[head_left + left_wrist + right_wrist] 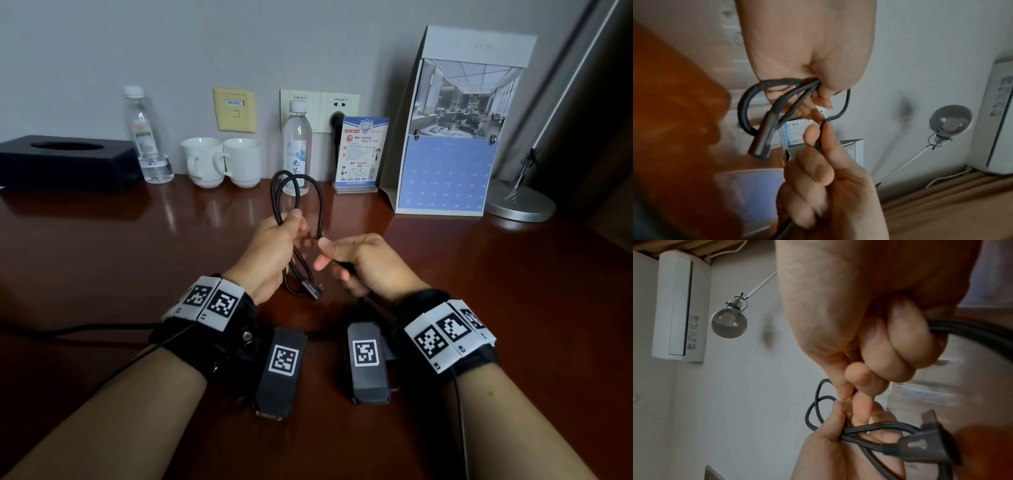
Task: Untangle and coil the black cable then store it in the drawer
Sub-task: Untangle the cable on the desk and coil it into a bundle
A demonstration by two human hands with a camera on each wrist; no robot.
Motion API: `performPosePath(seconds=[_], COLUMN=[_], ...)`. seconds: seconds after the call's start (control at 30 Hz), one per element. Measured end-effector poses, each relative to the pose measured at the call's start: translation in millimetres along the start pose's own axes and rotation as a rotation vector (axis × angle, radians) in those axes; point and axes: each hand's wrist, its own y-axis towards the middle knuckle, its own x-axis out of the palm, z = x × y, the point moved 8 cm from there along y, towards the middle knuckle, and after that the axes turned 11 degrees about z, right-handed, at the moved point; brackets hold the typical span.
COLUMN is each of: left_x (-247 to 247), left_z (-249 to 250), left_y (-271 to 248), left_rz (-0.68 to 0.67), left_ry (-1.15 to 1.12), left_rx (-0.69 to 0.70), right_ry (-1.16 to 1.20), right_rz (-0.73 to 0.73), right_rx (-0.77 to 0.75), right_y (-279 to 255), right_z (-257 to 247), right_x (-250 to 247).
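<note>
The black cable (295, 192) is gathered into loops that rise above my left hand (294, 226), which grips the bundle in its fist over the middle of the desk. An angled connector (312, 289) hangs below that fist. My right hand (322, 254) is close beside it and pinches a single strand of the cable between thumb and forefinger, the other fingers curled round it. The left wrist view shows the loops (745, 104) and the connector (764, 134) leaving my left hand (818, 87). The right wrist view shows the connector (920, 444) near my right hand (855, 386). No drawer is in view.
Along the back of the brown desk (102, 240) stand a black tissue box (65, 161), two water bottles (144, 137) (297, 144), two white cups (222, 161), a sign card (359, 154), a desk calendar (455, 137) and a lamp base (520, 202).
</note>
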Motion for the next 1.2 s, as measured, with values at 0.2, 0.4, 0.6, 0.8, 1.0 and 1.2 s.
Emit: performPosePath(seconds=[0.2,0.4,0.6,0.8,1.0,1.2], left_x=[17.4,19.0,25.6,31.4,28.0,13.2], left_z=[1.7,0.9,-15.3,-6.7,0.6,11.3], left_y=[-11.6,-15.8,-19.7,-29.5,-30.0,-21.3], left_rz=[-0.181,-0.18,-0.167,-0.236,-0.152,-0.021], left_ry=[-0.039,-0.019,0.011,-0.023,-0.128,-0.334], left_rx=[0.01,0.005,-0.074,-0.106,-0.106,-0.12], right_ry=[0.014,0.021,0.025,0.001,0.091,0.181], right_rz=[0.024,0.038,0.027,-0.015,-0.049,-0.118], right_rx=[0.001,-0.021,-0.013,-0.024,-0.012,0.016], right_y=[3.5,3.2,2.1,0.6,1.3,-0.7], right_z=[3.8,1.6,1.4,0.4,-4.0,-5.4], right_x=[-4.5,-4.8,-2.9,1.4,8.3,15.2])
